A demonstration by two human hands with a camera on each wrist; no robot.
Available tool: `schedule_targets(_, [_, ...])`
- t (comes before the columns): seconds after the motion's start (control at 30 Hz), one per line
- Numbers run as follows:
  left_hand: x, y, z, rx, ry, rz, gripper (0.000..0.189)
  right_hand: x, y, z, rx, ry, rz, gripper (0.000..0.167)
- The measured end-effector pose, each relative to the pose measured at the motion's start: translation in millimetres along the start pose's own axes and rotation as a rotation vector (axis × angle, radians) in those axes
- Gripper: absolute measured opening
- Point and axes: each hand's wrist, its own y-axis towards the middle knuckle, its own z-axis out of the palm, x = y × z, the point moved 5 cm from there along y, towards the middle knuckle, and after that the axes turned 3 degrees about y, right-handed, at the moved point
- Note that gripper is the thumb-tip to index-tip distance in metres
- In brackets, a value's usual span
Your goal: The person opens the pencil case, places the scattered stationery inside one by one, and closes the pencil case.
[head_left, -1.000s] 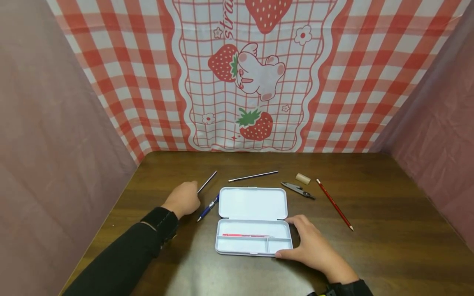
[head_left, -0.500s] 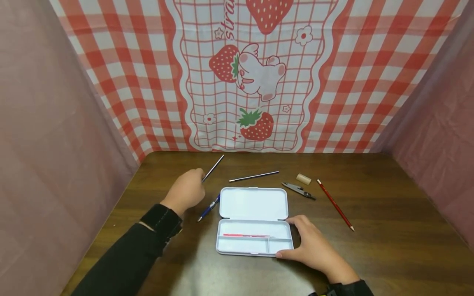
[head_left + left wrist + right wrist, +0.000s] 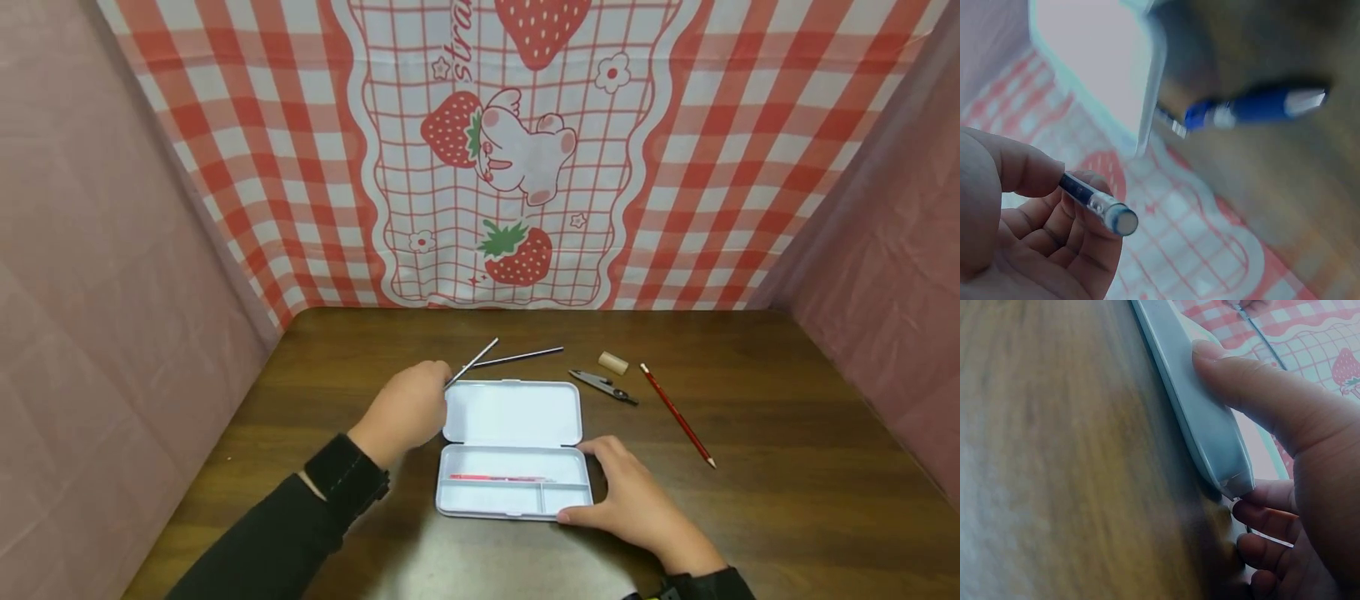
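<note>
My left hand [image 3: 405, 408] pinches a dark pencil [image 3: 476, 358] between thumb and fingers, raised by the left edge of an opened white pencil case [image 3: 512, 412]. In the left wrist view the pencil's silver ferrule and eraser end [image 3: 1119, 215] point toward the camera. My right hand [image 3: 633, 500] grips the right end of the case, thumb on the front edge and fingers at the back. Inside the case's long rear compartment lies a thin red pen or refill [image 3: 495, 478]. A blue pen [image 3: 1241, 112] lies beside the case, hidden by my left hand in the head view.
Behind the case lies another dark pencil [image 3: 525, 357]. To its right are a metal compass [image 3: 603, 386], a tan block like an eraser [image 3: 613, 362] and a red pencil [image 3: 678, 417]. A checked strawberry cloth [image 3: 315, 208] hangs at the table's far edge.
My left hand has lifted the dark pencil and carried it to the right, up to the case, now covering the blue pen. The right hand and case have stayed put.
</note>
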Motion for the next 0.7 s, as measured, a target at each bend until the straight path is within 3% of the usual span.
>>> schedule_targets(0.2, [-24.8, -10.6, 20.6, 0.108, 0.145, 0.119, 0.026, -2, 0.8, 1, -0.005, -0.003, -0.004, 0.094])
schedule_targets(0.53, [-59.8, -24.3, 33.7, 0.157, 0.352, 0.391, 0.034, -1, -1.1, 1, -0.022, 0.007, -0.015, 0.093])
schedule_targets(0.7, [-68.5, -28.6, 42.3, 0.201, 0.377, 0.489, 0.033, -1, -1.6, -1, -0.022, 0.009, -0.014, 0.094])
